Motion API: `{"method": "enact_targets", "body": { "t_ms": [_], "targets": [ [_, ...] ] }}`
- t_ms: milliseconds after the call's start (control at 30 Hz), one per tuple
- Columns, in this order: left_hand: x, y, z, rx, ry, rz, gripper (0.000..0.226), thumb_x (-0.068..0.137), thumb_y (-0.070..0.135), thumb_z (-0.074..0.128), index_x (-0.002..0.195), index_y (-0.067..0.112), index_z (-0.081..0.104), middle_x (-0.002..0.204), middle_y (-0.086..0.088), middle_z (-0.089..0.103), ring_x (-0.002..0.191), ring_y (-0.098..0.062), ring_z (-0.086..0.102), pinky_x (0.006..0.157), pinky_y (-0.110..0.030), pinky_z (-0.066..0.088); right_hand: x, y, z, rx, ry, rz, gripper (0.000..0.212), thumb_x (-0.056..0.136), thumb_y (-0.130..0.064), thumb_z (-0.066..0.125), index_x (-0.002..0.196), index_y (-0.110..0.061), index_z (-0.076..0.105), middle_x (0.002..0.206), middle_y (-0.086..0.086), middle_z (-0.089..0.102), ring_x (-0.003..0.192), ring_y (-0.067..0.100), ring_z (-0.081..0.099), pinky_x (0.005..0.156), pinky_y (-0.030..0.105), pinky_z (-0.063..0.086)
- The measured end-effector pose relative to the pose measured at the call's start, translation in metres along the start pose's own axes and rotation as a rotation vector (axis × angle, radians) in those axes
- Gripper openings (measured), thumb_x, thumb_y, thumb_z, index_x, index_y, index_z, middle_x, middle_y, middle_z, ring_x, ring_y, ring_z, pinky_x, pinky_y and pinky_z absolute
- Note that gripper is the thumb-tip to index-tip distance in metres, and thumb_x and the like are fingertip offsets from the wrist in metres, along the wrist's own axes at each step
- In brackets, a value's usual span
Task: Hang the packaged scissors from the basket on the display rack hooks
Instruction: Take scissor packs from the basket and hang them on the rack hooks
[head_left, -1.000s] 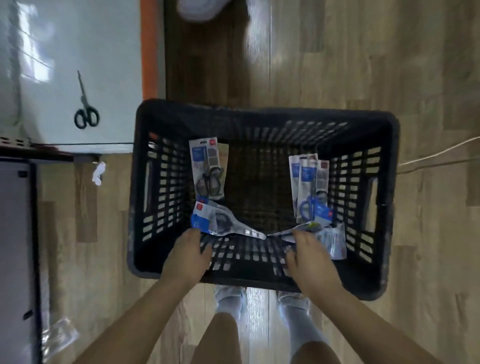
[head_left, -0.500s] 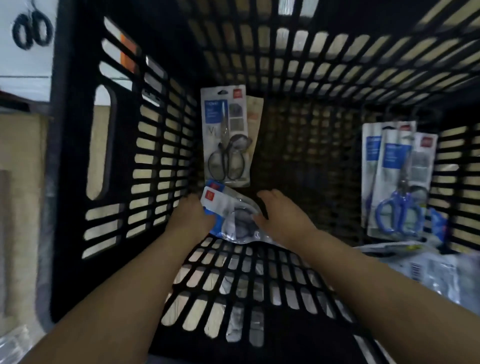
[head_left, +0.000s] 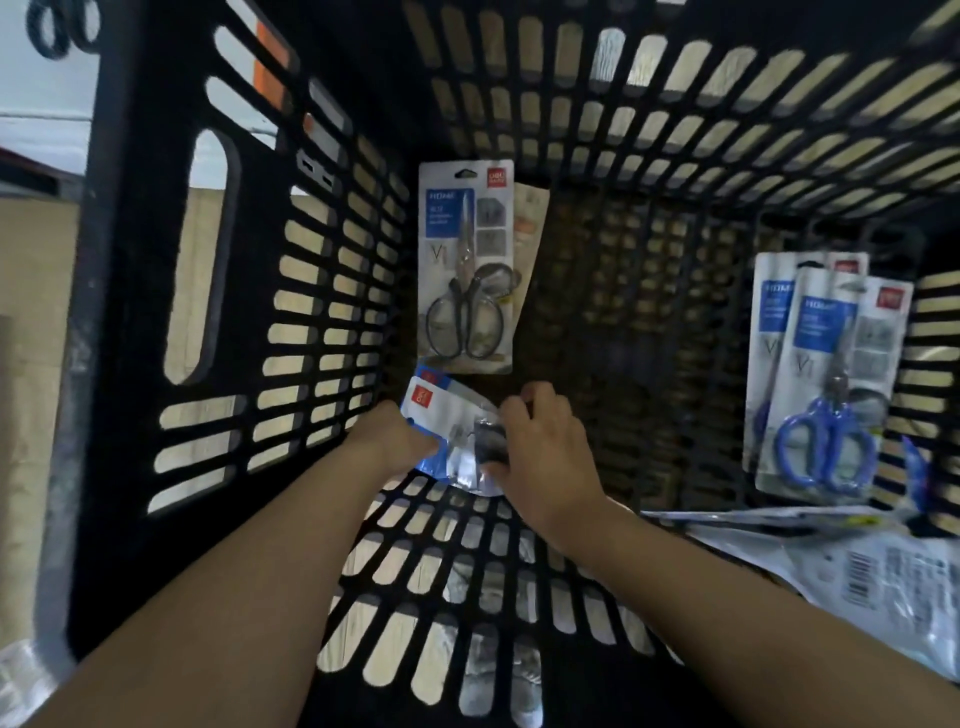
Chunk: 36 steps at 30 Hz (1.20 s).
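Deep inside the black slatted basket (head_left: 171, 291), near its left wall, both hands meet on one scissors pack (head_left: 457, 436). The left hand (head_left: 389, 436) grips the pack's left edge, its fingers curled under and mostly hidden. The right hand (head_left: 545, 457) lies over the pack's right side with fingers bent onto the clear blister, clasping it. This pack is tilted, showing a white card with a red logo corner, a blue band and dark handles under shiny plastic. Just beyond it, against the basket's left wall, lies a black-handled pack (head_left: 465, 270), face up. Well to the right of the held pack lean two overlapping blue-handled packs (head_left: 826, 384), with more packaging (head_left: 857, 566) face down below them.
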<state>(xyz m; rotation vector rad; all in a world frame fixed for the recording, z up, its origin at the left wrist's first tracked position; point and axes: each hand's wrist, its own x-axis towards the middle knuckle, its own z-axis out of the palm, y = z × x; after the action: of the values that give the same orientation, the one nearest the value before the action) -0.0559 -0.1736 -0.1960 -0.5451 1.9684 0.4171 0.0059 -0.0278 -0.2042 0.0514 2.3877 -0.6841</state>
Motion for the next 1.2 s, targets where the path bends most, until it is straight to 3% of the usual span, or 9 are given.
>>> {"method": "enact_targets", "body": {
  "t_ms": [233, 367, 500, 633, 700, 800, 900, 1033, 1200],
  "targets": [
    [-0.002, -0.001, -0.003, -0.065, 0.074, -0.058, 0.038, 0.083, 0.003, 0.063, 0.12, 0.002, 0.054, 0.121, -0.014, 0.058, 0.107, -0.027, 0.054, 0.086, -0.031, 0.042, 0.004, 0.004, -0.001, 0.297, -0.214, 0.0, 0.039, 0.088, -0.018, 0.061, 0.118, -0.014, 0.037, 0.11, 0.008, 0.06, 0.1, 0.025, 0.059, 0.079, 0.032, 0.047],
    [-0.011, 0.002, -0.007, -0.096, 0.113, -0.09, 0.038, 0.085, 0.0, 0.061, 0.122, -0.002, 0.052, 0.121, -0.018, 0.056, 0.11, -0.03, 0.052, 0.087, -0.03, 0.041, 0.002, 0.02, -0.023, 0.647, -0.094, 0.096, 0.035, 0.085, -0.013, 0.066, 0.103, -0.017, 0.036, 0.094, -0.011, 0.054, 0.085, 0.008, 0.056, 0.062, 0.005, 0.042],
    [-0.026, 0.024, -0.015, -0.246, 0.058, -0.028, 0.026, 0.092, 0.005, 0.053, 0.114, -0.009, 0.057, 0.108, -0.022, 0.06, 0.106, -0.033, 0.055, 0.085, -0.033, 0.043, 0.004, 0.039, -0.066, 0.903, 0.046, 0.237, 0.038, 0.084, -0.014, 0.069, 0.105, -0.016, 0.038, 0.089, -0.016, 0.048, 0.076, -0.006, 0.047, 0.054, 0.0, 0.039],
    [-0.057, 0.059, -0.022, -0.668, -0.117, 0.024, 0.008, 0.093, 0.016, 0.054, 0.099, 0.012, 0.059, 0.105, -0.008, 0.06, 0.096, -0.018, 0.057, 0.085, -0.03, 0.044, 0.004, 0.048, -0.107, 1.174, 0.076, 0.284, 0.029, 0.084, -0.013, 0.069, 0.108, -0.015, 0.053, 0.1, -0.008, 0.063, 0.087, 0.0, 0.061, 0.066, 0.009, 0.051],
    [-0.07, 0.072, -0.02, -0.726, -0.177, 0.101, 0.021, 0.094, 0.028, 0.054, 0.11, 0.015, 0.056, 0.116, -0.004, 0.059, 0.11, -0.017, 0.053, 0.096, -0.031, 0.041, -0.002, 0.046, -0.119, 1.27, 0.06, 0.293, 0.036, 0.085, -0.012, 0.068, 0.118, -0.015, 0.055, 0.11, 0.0, 0.066, 0.101, 0.012, 0.064, 0.077, 0.022, 0.054],
    [-0.087, 0.09, -0.012, -0.762, -0.249, 0.16, 0.043, 0.093, 0.045, 0.048, 0.125, 0.018, 0.055, 0.128, 0.001, 0.056, 0.121, -0.015, 0.048, 0.103, -0.035, 0.034, -0.017, 0.036, -0.127, 1.46, 0.023, 0.328, 0.03, 0.087, -0.007, 0.062, 0.115, -0.017, 0.058, 0.111, 0.004, 0.068, 0.101, 0.018, 0.065, 0.079, 0.029, 0.055],
    [-0.099, 0.098, -0.005, -0.944, -0.335, 0.16, 0.036, 0.092, 0.046, 0.048, 0.119, 0.026, 0.06, 0.122, -0.001, 0.064, 0.119, -0.018, 0.054, 0.106, -0.04, 0.037, -0.03, 0.025, -0.128, 1.607, -0.052, 0.305, 0.027, 0.09, -0.007, 0.057, 0.115, -0.015, 0.061, 0.109, 0.007, 0.069, 0.098, 0.019, 0.067, 0.079, 0.032, 0.057],
    [-0.108, 0.097, -0.004, -1.187, -0.462, 0.111, 0.036, 0.096, 0.041, 0.042, 0.113, 0.019, 0.064, 0.113, -0.009, 0.069, 0.106, -0.025, 0.063, 0.092, -0.04, 0.049, -0.039, 0.015, -0.124, 1.585, -0.051, 0.369, 0.022, 0.094, -0.015, 0.054, 0.115, -0.017, 0.061, 0.111, 0.005, 0.069, 0.099, 0.018, 0.067, 0.084, 0.034, 0.056],
    [-0.119, 0.092, -0.012, -1.133, -0.439, 0.116, 0.034, 0.095, 0.042, 0.042, 0.107, 0.02, 0.065, 0.107, -0.009, 0.07, 0.097, -0.025, 0.065, 0.085, -0.042, 0.051, -0.048, 0.01, -0.129, 1.36, 0.068, 0.45, 0.02, 0.087, -0.022, 0.065, 0.106, -0.015, 0.065, 0.105, 0.004, 0.07, 0.101, 0.018, 0.065, 0.094, 0.039, 0.051]
  ]
}}
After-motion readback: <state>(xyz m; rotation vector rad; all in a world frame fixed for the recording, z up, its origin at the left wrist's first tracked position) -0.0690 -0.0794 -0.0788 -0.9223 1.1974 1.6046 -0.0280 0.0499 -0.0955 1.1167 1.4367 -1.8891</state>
